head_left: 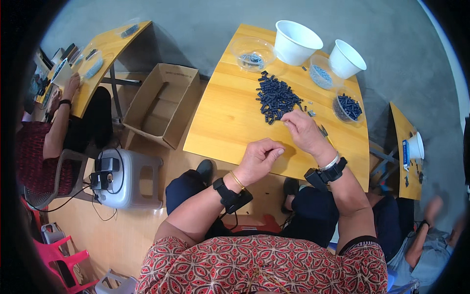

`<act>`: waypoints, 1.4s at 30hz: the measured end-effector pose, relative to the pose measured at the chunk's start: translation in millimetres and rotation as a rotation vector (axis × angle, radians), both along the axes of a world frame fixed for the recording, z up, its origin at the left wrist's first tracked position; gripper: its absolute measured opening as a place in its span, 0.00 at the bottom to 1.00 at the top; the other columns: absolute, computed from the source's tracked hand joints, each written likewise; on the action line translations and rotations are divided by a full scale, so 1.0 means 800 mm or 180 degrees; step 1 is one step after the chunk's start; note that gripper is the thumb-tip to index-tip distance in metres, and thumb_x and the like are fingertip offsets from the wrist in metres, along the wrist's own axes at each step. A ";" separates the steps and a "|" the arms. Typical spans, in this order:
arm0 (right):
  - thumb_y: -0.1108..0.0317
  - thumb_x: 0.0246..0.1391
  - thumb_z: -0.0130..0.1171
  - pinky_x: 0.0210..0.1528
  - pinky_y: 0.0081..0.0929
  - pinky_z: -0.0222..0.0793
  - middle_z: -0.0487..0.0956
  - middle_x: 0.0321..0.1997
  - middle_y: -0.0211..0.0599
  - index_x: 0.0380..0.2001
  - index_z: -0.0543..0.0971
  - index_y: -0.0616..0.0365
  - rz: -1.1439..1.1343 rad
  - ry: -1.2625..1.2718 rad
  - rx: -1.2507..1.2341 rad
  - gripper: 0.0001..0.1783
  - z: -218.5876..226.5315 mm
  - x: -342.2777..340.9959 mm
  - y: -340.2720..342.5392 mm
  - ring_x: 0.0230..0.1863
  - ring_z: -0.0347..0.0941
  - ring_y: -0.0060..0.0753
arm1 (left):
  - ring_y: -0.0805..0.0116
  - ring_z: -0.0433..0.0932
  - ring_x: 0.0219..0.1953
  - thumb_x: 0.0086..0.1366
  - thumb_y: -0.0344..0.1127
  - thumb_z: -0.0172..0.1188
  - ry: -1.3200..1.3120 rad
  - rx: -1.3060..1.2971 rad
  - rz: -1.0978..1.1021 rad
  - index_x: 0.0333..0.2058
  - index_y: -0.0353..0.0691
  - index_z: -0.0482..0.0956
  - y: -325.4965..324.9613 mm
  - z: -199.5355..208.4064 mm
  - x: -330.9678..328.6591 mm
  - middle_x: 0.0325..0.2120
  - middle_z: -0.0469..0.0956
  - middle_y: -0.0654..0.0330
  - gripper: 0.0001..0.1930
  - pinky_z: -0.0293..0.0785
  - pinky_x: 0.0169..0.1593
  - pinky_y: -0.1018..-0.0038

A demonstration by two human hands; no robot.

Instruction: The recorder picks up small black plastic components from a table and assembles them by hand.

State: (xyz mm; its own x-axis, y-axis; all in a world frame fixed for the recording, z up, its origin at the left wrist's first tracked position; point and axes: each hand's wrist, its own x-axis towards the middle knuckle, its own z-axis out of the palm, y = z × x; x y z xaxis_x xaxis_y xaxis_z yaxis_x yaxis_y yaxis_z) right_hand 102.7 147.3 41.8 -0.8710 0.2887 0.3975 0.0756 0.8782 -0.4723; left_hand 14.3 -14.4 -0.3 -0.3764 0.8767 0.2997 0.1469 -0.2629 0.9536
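My left hand [259, 159] is closed, thumb pressed over curled fingers, near the front edge of the wooden table [220, 122]. Anything inside it is too small or hidden to make out. My right hand [304, 131] bends down at the near edge of a pile of small dark blue plastic parts [278, 97]. Its fingers are pinched together, and what they hold, if anything, does not show. A few small grey pieces [311, 113] lie just beyond that hand. Beside it rests a slim tool with a yellow part [330, 141], partly covered by my wrist.
Along the table's far side stand two white tubs [296, 44] and a clear bowl of silvery pieces [253, 55]. At right are a bowl of light blue pieces [320, 77] and one of dark parts [348, 108]. A cardboard box [164, 105] sits left. Other people work at both sides.
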 end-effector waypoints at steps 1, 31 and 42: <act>0.76 0.46 0.52 0.33 0.35 0.65 0.71 0.27 0.42 0.30 0.72 0.60 0.0049 -0.0063 0.0055 0.05 -0.003 -0.002 -0.002 0.31 0.69 0.47 | 0.81 0.66 0.24 0.61 0.28 0.52 0.0109 -0.0028 0.0011 0.32 0.33 0.76 0.000 0.001 0.001 0.21 0.71 0.67 0.06 0.64 0.30 0.84; 0.82 0.43 0.51 0.30 0.33 0.66 0.70 0.28 0.44 0.30 0.69 0.62 0.0354 0.0643 -0.0154 0.09 0.003 0.029 -0.081 0.29 0.69 0.46 | 0.76 0.73 0.23 0.59 0.26 0.55 -0.1857 -0.0213 -0.0678 0.34 0.31 0.75 -0.001 0.002 -0.022 0.26 0.76 0.60 0.06 0.73 0.28 0.80; 0.80 0.44 0.53 0.29 0.30 0.66 0.70 0.27 0.42 0.31 0.71 0.61 0.0450 0.0877 -0.0104 0.08 0.001 0.027 -0.080 0.27 0.69 0.43 | 0.73 0.74 0.23 0.58 0.26 0.55 -0.2333 -0.0326 -0.0925 0.33 0.33 0.76 -0.006 0.001 -0.029 0.26 0.76 0.58 0.04 0.74 0.30 0.78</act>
